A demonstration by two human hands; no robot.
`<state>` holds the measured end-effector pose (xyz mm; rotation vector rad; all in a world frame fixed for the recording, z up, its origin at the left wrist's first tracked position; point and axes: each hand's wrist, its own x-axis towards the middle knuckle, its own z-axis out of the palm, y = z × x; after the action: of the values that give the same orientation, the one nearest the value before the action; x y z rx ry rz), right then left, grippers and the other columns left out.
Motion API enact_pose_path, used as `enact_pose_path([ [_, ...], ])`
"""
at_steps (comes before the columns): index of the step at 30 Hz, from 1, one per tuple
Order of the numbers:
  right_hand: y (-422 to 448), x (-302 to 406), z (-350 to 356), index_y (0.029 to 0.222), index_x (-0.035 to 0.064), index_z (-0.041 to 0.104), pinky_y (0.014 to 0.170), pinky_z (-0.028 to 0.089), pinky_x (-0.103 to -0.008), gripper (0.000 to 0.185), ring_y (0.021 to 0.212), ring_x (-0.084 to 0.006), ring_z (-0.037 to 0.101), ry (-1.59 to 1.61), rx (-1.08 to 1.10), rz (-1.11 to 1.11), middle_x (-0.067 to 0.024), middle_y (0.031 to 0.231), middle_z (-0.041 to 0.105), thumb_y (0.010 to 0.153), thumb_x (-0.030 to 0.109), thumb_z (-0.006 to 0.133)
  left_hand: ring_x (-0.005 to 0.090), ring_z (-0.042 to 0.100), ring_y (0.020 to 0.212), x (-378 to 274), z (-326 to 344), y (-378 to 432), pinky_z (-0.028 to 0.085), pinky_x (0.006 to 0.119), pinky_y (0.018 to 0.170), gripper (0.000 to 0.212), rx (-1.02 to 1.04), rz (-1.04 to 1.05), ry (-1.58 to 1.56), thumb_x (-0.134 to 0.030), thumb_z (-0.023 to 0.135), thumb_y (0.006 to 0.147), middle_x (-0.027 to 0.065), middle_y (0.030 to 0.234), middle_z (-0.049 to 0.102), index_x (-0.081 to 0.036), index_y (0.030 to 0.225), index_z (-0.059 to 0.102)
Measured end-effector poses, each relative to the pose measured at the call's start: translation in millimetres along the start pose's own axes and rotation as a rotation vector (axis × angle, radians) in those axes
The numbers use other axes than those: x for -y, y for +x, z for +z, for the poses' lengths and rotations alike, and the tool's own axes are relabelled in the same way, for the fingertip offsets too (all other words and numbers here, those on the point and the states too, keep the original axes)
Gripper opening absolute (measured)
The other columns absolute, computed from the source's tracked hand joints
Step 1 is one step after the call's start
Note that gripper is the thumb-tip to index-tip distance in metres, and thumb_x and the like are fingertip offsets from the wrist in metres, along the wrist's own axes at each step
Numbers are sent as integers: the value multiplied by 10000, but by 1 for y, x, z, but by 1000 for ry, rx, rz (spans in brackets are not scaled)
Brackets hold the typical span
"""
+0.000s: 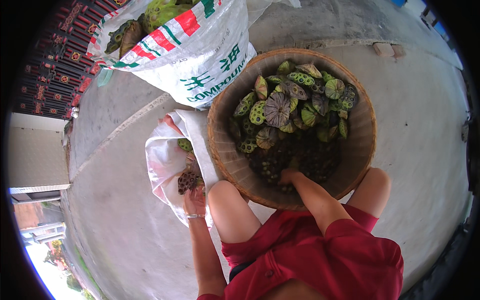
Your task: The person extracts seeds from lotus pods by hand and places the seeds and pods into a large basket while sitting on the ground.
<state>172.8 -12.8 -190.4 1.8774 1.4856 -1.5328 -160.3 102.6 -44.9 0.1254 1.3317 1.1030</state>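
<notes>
A large round woven basket (369, 123) stands between my knees, with green and brown lotus seed pods (276, 108) heaped on its far side and dark loose lotus seeds (318, 157) on the near side. My right hand (290, 175) reaches down among the seeds; its fingertips are partly hidden in shadow. At the left, my left hand (195, 200) is at the mouth of a white sack (161, 150), palm up, fingers against a brown, emptied-looking lotus pod (186, 182). Whether the fingers grip that pod is unclear. More pods lie inside this sack.
Beyond the small sack, a tall white woven sack (198, 63) with red and green stripes holds more pods and touches the basket's side. Brick pieces (383, 49) lie on the concrete floor at the far right. A dark metal gate (48, 71) stands at the upper left.
</notes>
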Motion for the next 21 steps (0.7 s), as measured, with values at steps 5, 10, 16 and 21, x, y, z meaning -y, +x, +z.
enact_pose_path([
  [5, -22, -14, -12, 953, 65, 635, 798, 457, -378, 502, 913, -285, 584, -159, 61, -203, -148, 985, 610, 649, 464, 602, 208, 529, 918, 4, -8, -10, 449, 325, 750, 358, -51, 187, 163, -93, 528, 789, 64, 1022, 515, -96, 1132, 423],
  [10, -35, -48, -11, 929, 84, 650, 805, 456, -382, 369, 920, -284, 583, -480, 44, 33, -139, 986, 612, 690, 362, 607, 196, 499, 959, 10, 41, -64, 412, 302, 811, 455, 7, 581, 403, -25, 507, 776, 72, 1106, 488, -80, 1216, 405],
  [16, -23, -27, -46, 1024, 126, 605, 860, 386, -476, 355, 1084, -288, 481, -531, -124, -85, -106, 1081, 575, 714, 299, 616, 143, 560, 798, 24, 100, -115, 450, 246, 654, 260, 412, 1136, 963, 33, 501, 769, 69, 970, 576, -41, 1011, 562],
  [21, 7, -29, -44, 1195, 106, 480, 938, 242, -574, 602, 1233, -276, 314, -584, -121, -99, -106, 1253, 450, 686, 390, 632, 176, 595, 648, 36, 133, -142, 459, 246, 588, 127, 601, 1130, 1201, 45, 521, 744, 77, 743, 618, -22, 812, 605],
])
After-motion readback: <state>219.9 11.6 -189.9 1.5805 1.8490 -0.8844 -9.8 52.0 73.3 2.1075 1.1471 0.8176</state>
